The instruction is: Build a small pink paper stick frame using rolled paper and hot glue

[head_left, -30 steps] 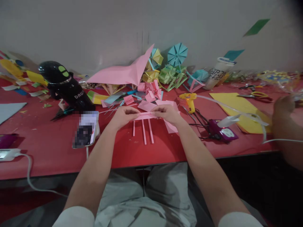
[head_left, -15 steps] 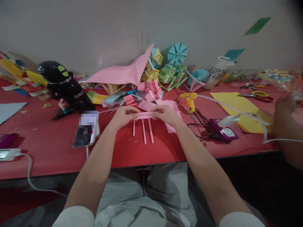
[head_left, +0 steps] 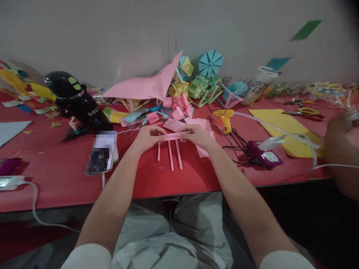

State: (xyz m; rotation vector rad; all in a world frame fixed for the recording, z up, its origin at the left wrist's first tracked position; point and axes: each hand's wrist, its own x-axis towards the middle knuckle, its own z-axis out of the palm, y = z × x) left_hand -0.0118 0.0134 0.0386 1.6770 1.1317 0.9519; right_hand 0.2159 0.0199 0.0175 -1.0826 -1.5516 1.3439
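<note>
Holding pink strip (head_left: pixel 173 137) | left hand (head_left: pixel 147 137) | right hand (head_left: pixel 198 135) | red table (head_left: pixel 64 179)

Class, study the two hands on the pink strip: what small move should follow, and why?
Probably press the fold flat along the pink strip: the left hand and right hand pinch its ends just above the red table, and three finished strips lie below.

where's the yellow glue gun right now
In the head view, the yellow glue gun lies on the red table, right of the right hand, near the purple box.
</note>
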